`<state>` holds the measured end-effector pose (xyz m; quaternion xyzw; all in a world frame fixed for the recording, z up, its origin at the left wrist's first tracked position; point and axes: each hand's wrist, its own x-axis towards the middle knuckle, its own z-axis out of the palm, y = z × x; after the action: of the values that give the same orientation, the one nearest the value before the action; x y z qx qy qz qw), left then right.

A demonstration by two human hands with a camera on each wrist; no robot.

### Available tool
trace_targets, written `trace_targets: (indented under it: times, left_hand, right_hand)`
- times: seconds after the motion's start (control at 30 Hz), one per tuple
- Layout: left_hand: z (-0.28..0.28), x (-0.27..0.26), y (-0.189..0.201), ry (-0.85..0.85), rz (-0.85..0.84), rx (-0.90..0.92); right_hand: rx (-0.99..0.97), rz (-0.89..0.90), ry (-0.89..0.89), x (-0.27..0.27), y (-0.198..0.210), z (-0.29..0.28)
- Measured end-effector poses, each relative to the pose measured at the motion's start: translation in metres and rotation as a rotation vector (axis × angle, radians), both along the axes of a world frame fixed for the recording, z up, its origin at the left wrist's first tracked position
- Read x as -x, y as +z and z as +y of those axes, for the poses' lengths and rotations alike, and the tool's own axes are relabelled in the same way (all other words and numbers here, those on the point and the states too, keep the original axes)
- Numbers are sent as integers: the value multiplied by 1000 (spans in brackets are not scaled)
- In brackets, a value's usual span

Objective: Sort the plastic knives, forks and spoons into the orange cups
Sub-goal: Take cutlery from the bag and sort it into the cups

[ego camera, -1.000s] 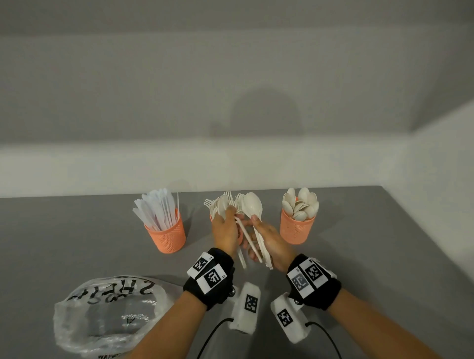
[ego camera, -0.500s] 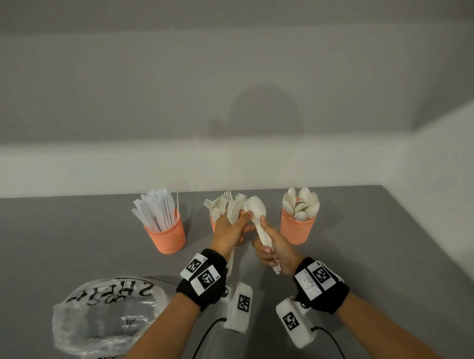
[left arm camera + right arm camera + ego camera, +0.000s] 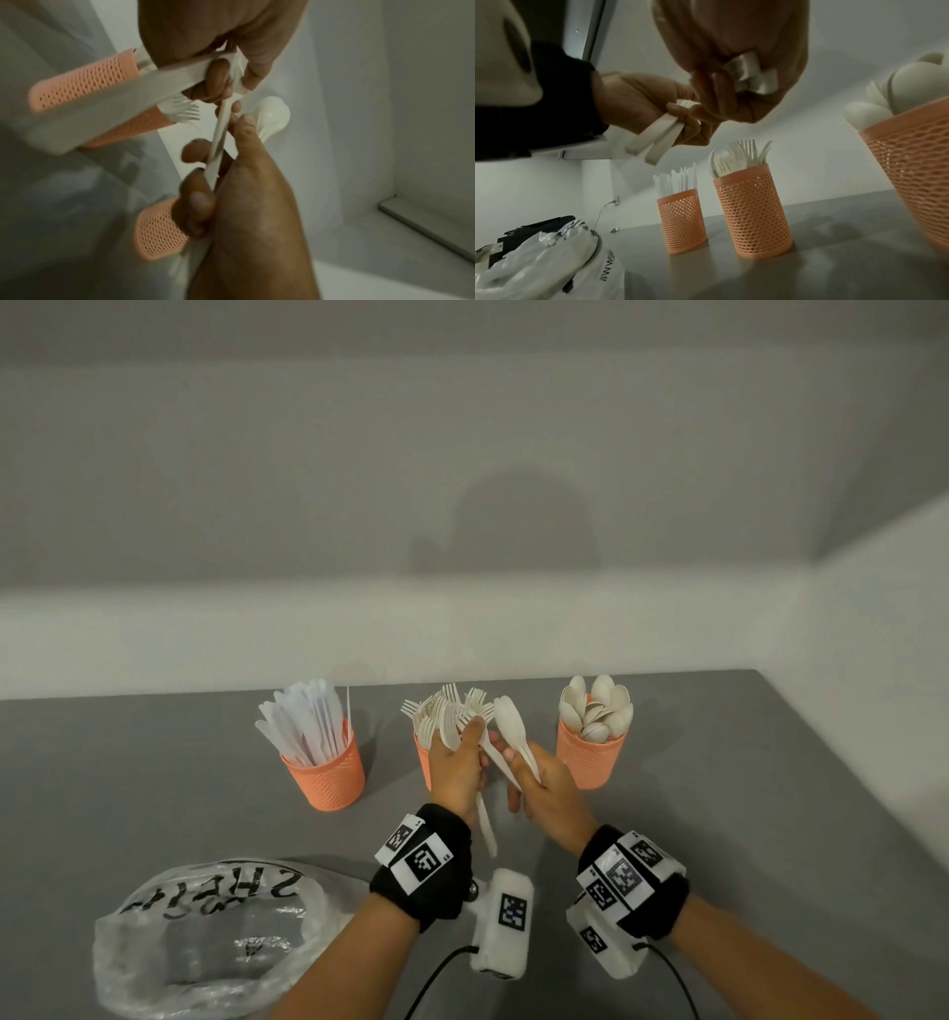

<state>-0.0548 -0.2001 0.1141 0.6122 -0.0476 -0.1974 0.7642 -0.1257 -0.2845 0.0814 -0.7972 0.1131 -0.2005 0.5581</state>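
Left hand curled round a bundle of forks, handles poking out below the palm. Right hand closed on two spoons, smooth white plastic, bowls up. Both held above the middle of the grey worktop. Behind, toward the back edge, three perforated orange cups: knife cup, fork cup, spoon cup. Crumpled plastic bag near the front left corner.

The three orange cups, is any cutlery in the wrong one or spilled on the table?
Nothing stands out. Knife cup, fork cup and spoon cup stand upright, each showing one kind. The only loose cutlery is gripped in the left hand and right hand.
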Motion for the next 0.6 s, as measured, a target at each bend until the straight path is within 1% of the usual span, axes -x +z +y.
trace_targets:
  times: [0.1,0.2,0.27,0.33,0.4,0.43,0.53,0.6]
  left_hand:
    - [-3,-2,-5,26,166,48]
    - [-5,-9,-11,67,347,137]
    - [-5,-14,-11,96,403,189]
    - [-6,-18,-8,121,413,225]
    - [-4,-22,-4,111,401,241]
    - [-3,-24,-3,91,357,208]
    - [-4,-29,-2,38,187,26]
    - [-6,-31,-2,42,111,-57]
  right_hand:
    - [40,42,-2,2,-4,2]
    - [16,43,-11,4,-3,4]
    - [-3,41,-25,4,-4,3]
    - [-45,62,-21,4,-5,0]
    - [-59,96,-34,7,-5,-3]
    - [-42,102,-48,8,-5,-6]
    - [79,85,-116,10,-9,-14]
    - [98,62,-137,10,-8,-19]
